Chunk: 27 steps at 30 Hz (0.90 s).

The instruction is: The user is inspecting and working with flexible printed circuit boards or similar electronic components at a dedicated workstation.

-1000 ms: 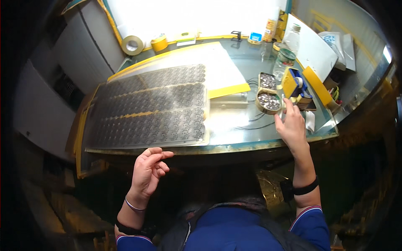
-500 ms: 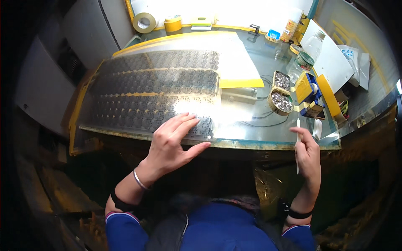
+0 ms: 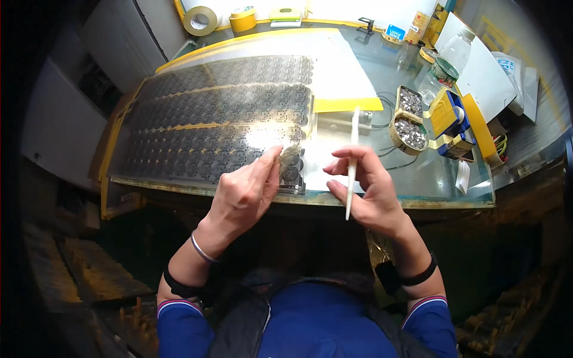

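Observation:
My left hand (image 3: 243, 190) is over the lower right corner of a sheet of dark round parts (image 3: 221, 107) laid in rows. Its thumb and index finger are pinched together on what looks like the lifted corner of a clear film (image 3: 290, 149). Bare dark discs show beside the fingertips. My right hand (image 3: 373, 194), just right of the sheet, holds a slim white stick (image 3: 352, 179) upright among its fingers. The right thumb and index finger are spread apart, with nothing between their tips.
Two joined tins (image 3: 410, 132) of small shiny pieces stand at the right, beside a blue and yellow tape dispenser (image 3: 450, 122). A plastic bottle (image 3: 459, 51) is behind them. Tape rolls (image 3: 200, 21) line the back. The glass tabletop's front edge (image 3: 430, 201) runs near my hands.
My right hand has moved left with the white stick, from the table's right end to beside the sheet. My left fingers have closed into a pinch, and the film's corner has come up.

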Each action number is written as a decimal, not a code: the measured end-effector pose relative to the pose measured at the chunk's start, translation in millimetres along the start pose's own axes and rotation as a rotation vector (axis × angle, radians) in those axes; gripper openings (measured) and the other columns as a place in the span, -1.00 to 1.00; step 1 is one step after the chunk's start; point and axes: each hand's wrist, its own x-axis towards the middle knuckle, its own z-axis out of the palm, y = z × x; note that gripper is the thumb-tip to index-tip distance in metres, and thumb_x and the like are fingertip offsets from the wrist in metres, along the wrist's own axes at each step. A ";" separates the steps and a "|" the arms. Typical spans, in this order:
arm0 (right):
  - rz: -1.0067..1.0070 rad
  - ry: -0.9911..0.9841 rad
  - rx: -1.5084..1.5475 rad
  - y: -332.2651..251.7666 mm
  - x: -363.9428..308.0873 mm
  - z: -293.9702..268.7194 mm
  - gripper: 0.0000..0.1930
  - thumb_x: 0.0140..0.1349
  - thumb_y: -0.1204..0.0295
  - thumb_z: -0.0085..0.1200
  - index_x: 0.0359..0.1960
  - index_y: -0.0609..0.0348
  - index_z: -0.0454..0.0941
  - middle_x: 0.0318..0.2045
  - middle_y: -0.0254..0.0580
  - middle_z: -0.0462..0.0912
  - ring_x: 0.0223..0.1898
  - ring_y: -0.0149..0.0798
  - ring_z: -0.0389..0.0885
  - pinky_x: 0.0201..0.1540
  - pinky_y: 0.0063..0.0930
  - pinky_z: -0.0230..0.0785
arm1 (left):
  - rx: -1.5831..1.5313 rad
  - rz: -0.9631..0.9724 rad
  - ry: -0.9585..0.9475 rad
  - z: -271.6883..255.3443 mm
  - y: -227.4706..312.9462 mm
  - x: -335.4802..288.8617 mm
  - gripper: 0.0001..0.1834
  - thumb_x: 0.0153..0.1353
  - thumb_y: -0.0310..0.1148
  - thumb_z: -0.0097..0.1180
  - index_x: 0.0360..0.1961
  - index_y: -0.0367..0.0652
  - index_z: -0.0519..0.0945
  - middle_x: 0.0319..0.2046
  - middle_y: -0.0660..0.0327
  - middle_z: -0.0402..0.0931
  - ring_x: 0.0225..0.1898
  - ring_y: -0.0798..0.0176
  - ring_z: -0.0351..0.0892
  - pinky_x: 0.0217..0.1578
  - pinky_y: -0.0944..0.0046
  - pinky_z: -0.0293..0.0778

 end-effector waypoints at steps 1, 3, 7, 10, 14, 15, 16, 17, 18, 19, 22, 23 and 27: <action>0.005 0.005 0.002 3.0 2.7 -0.7 -0.69 0.18 0.58 0.17 -0.05 0.24 0.43 -0.27 -0.22 0.54 -0.14 -0.35 0.59 -0.06 -0.49 0.40 | -0.004 0.002 -0.006 2.5 0.0 1.2 -0.57 0.18 -0.59 0.13 0.10 -0.39 0.42 -0.39 -0.03 0.61 -0.48 0.11 0.65 -0.50 0.23 0.54; 0.065 -0.049 -0.164 8.9 9.2 1.8 -0.79 0.20 0.50 0.18 -0.17 0.25 0.47 -0.36 -0.28 0.55 -0.17 -0.38 0.60 -0.09 -0.50 0.40 | -0.055 -0.036 0.181 6.3 0.1 -0.2 -0.53 0.12 -0.64 0.13 0.11 -0.32 0.45 -0.40 0.00 0.61 -0.50 0.13 0.64 -0.51 0.23 0.55; 0.183 0.046 -0.009 11.0 8.5 4.2 -0.87 0.36 0.44 0.02 -0.22 0.28 0.49 -0.34 -0.20 0.62 -0.22 -0.36 0.62 -0.12 -0.50 0.44 | 0.002 0.036 0.037 2.2 -9.2 -2.2 -0.52 0.03 -0.65 0.15 0.05 -0.23 0.53 -0.36 0.02 0.62 -0.47 0.13 0.66 -0.50 0.26 0.57; 0.056 0.037 -0.022 11.5 8.7 8.2 -0.86 0.40 0.47 -0.05 -0.17 0.29 0.52 -0.28 -0.12 0.65 -0.22 -0.32 0.64 -0.12 -0.49 0.46 | 0.045 0.047 0.044 4.0 -5.8 -4.0 -0.61 -0.05 -0.56 0.21 -0.10 -0.19 0.64 -0.34 0.07 0.63 -0.39 0.10 0.68 -0.41 0.25 0.62; -0.008 0.032 -0.135 10.2 9.2 8.3 -0.87 0.33 0.52 0.03 -0.15 0.29 0.53 -0.27 -0.07 0.65 -0.19 -0.25 0.67 -0.10 -0.48 0.47 | 0.052 0.084 0.062 6.7 -5.7 -2.2 -0.60 -0.06 -0.53 0.24 -0.10 -0.19 0.64 -0.34 0.08 0.63 -0.39 0.10 0.68 -0.39 0.24 0.62; -0.007 0.032 -0.136 9.3 8.4 8.3 -0.87 0.33 0.52 0.03 -0.15 0.29 0.53 -0.27 -0.07 0.65 -0.19 -0.25 0.67 -0.10 -0.48 0.47 | 0.023 0.049 0.063 5.9 -3.9 -1.1 -0.58 -0.06 -0.55 0.25 -0.08 -0.18 0.63 -0.34 0.08 0.63 -0.39 0.10 0.68 -0.39 0.25 0.62; 0.023 0.022 -0.128 8.4 7.1 8.6 -0.84 0.27 0.52 0.11 -0.14 0.28 0.54 -0.24 -0.05 0.65 -0.17 -0.22 0.67 -0.09 -0.46 0.47 | -0.006 0.013 0.064 5.6 -3.1 -0.7 -0.56 -0.05 -0.57 0.25 -0.05 -0.18 0.61 -0.34 0.08 0.63 -0.39 0.11 0.68 -0.38 0.25 0.62; 0.049 0.011 -0.120 6.9 6.9 8.9 -0.79 0.21 0.52 0.19 -0.13 0.27 0.54 -0.22 -0.03 0.65 -0.15 -0.18 0.67 -0.08 -0.44 0.47 | -0.005 0.013 0.065 5.0 -4.0 -1.3 -0.56 -0.05 -0.57 0.25 -0.05 -0.18 0.61 -0.34 0.08 0.63 -0.39 0.11 0.68 -0.38 0.25 0.62; 0.049 0.010 -0.121 5.3 7.6 7.2 -0.79 0.21 0.52 0.19 -0.13 0.27 0.54 -0.22 -0.03 0.65 -0.15 -0.18 0.67 -0.08 -0.44 0.47 | -0.042 -0.043 0.089 4.6 -5.4 -2.5 -0.52 -0.04 -0.59 0.27 0.00 -0.19 0.58 -0.33 0.07 0.64 -0.38 0.10 0.68 -0.37 0.25 0.62; -0.025 -0.062 -0.209 3.5 8.3 4.3 -0.70 0.13 0.51 0.25 -0.09 0.24 0.54 -0.15 -0.02 0.64 -0.08 -0.11 0.64 -0.03 -0.38 0.46 | -0.080 -0.098 0.112 4.7 -7.0 -4.2 -0.47 -0.03 -0.61 0.28 0.05 -0.20 0.54 -0.32 0.06 0.64 -0.37 0.09 0.69 -0.35 0.25 0.62; -0.168 -0.195 -0.361 -0.4 11.7 5.5 -0.51 -0.05 0.52 0.36 -0.01 0.18 0.52 -0.01 0.00 0.60 0.11 -0.01 0.53 0.12 -0.24 0.39 | -0.221 -0.156 0.234 15.8 -10.8 -14.2 -0.41 0.01 -0.65 0.28 0.14 -0.27 0.44 -0.26 0.03 0.66 -0.31 0.08 0.71 -0.32 0.24 0.62; -0.237 -0.255 -0.423 -1.5 14.3 7.7 -0.41 -0.15 0.55 0.42 0.02 0.15 0.52 0.06 0.00 0.57 0.21 0.02 0.44 0.21 -0.15 0.32 | -0.273 -0.205 0.275 17.2 -10.1 -15.6 -0.40 0.02 -0.65 0.28 0.15 -0.29 0.42 -0.24 0.03 0.66 -0.30 0.08 0.71 -0.31 0.24 0.62; -0.314 -0.331 -0.803 -4.7 10.1 23.1 -0.45 -0.05 0.26 0.36 0.04 0.01 0.53 0.17 -0.17 0.50 0.26 -0.05 0.38 0.28 -0.06 0.22 | -0.108 -0.080 0.291 15.0 -12.6 -17.1 -0.69 0.04 -0.64 0.27 -0.13 -0.28 0.63 -0.25 0.00 0.65 -0.22 0.06 0.69 -0.23 0.24 0.61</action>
